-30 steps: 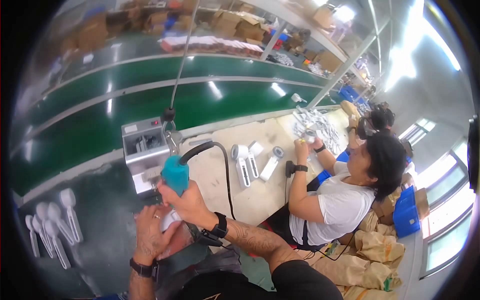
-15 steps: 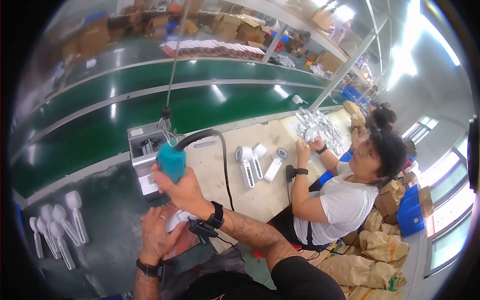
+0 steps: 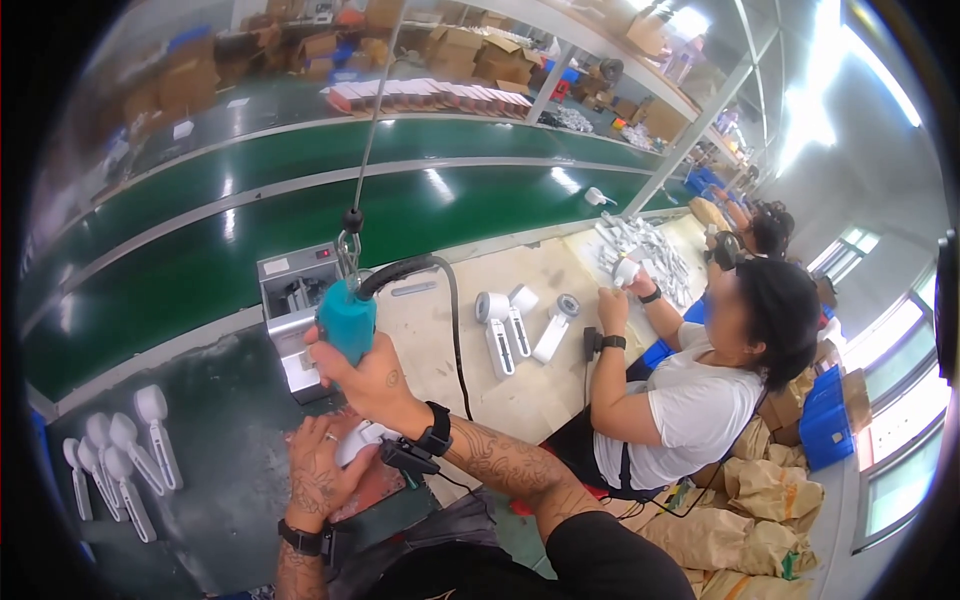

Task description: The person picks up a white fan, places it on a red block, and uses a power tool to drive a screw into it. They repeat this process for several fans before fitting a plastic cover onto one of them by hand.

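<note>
My right hand [image 3: 378, 380] is wrapped round a teal electric screwdriver [image 3: 347, 318], held upright and hung from a cable by a metal hook. Below it, my left hand [image 3: 316, 468] grips a white plastic part [image 3: 362, 438] against a red pad [image 3: 385, 484] on the dark green tabletop. My right wrist partly covers that part, and the tip of the screwdriver is hidden behind my hand. Left of my hands lie several white round-headed devices with slotted handles [image 3: 158, 440]. A grey screw feeder box [image 3: 300, 268] stands just behind the screwdriver.
A black cord [image 3: 452, 330] curves from the screwdriver across the beige board [image 3: 425, 335]. More white devices [image 3: 497, 335] lie there. To the right, a co-worker in a white shirt [image 3: 690, 400] holds a white piece beside a pile of parts [image 3: 650, 250]. A green conveyor [image 3: 300, 215] runs behind.
My hands keep almost the same grip and place, while the view has shifted slightly. The co-worker's head has turned toward the piece in their hands.
</note>
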Available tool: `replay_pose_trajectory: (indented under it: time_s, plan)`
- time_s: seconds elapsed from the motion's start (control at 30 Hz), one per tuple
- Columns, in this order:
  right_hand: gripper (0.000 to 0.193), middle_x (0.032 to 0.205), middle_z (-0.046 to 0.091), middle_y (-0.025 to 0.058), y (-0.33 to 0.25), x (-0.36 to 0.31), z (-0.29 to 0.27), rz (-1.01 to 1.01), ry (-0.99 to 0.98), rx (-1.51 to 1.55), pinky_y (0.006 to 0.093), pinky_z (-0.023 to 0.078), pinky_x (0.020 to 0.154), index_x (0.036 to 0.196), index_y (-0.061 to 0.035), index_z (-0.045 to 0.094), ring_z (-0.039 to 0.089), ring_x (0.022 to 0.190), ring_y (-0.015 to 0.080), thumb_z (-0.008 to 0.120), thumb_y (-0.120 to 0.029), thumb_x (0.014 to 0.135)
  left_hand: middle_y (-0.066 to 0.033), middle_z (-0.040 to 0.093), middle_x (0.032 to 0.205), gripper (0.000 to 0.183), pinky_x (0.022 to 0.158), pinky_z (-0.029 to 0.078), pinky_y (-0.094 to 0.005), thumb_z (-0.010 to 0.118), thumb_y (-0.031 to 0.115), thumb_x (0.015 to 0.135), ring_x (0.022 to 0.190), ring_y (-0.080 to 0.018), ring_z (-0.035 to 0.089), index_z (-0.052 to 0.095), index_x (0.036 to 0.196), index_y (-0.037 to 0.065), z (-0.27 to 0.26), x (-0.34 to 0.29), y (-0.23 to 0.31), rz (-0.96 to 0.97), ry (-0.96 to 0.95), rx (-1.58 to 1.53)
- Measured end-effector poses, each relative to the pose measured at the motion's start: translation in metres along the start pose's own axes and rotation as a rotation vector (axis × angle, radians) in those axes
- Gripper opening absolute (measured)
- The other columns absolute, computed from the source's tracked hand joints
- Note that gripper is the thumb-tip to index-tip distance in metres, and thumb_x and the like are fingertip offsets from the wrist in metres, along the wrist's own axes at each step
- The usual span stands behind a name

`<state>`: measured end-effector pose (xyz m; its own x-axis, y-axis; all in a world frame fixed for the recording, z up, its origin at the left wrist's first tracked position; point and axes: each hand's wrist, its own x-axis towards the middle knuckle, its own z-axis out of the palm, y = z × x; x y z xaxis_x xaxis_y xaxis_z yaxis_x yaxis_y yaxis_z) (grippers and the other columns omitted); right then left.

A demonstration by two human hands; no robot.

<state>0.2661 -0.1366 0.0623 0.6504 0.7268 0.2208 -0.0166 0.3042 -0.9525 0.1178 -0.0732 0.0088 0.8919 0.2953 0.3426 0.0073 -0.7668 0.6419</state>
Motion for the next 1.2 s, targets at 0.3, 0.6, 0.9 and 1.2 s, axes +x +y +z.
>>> replay_pose_trajectory:
  time_s: [0.3,0.6,0.9,1.2]
  plan:
    - [0.024,0.092,0.063,0.0013,-0.0005,-0.0032,-0.0005,-0.007,-0.012,-0.002,0.0229,0.046,0.062,0.109,0.0007,0.063,0.057,0.07,0.0071,0.067,-0.02,0.096,-0.013,0.066,0.107,0.039,0.092,0.044,-0.0455,0.076,0.027,0.078,0.102,-0.0362,0.058,0.071,0.109,0.005,0.002,-0.0018,0.0004,0.006,0.002,-0.007]
    - [0.025,0.092,0.063,0.0013,-0.0017,-0.0011,-0.0002,-0.013,-0.016,-0.006,0.0229,0.046,0.061,0.108,0.0007,0.063,0.057,0.069,0.0069,0.067,-0.021,0.097,-0.0129,0.066,0.107,0.039,0.092,0.044,-0.0448,0.076,0.027,0.078,0.102,-0.0352,0.058,0.07,0.109,0.004,-0.0003,0.0007,0.0007,0.003,-0.005,0.005]
    - [0.025,0.092,0.064,0.0018,0.0009,-0.0014,-0.0014,-0.018,-0.019,0.0,0.023,0.046,0.061,0.11,0.0007,0.063,0.057,0.069,0.007,0.067,-0.02,0.096,-0.0125,0.066,0.107,0.038,0.09,0.045,-0.0443,0.077,0.027,0.078,0.101,-0.0344,0.058,0.07,0.107,0.004,0.0018,-0.0001,0.0014,0.009,0.003,0.012]
    - [0.025,0.092,0.064,0.0019,0.0,-0.0018,-0.001,-0.017,-0.019,0.004,0.0232,0.047,0.061,0.11,0.0009,0.063,0.057,0.069,0.0072,0.068,-0.019,0.096,-0.0121,0.065,0.105,0.038,0.089,0.045,-0.0441,0.076,0.028,0.079,0.1,-0.0339,0.058,0.07,0.107,0.005,0.0022,-0.0009,0.0008,0.012,0.009,0.012]
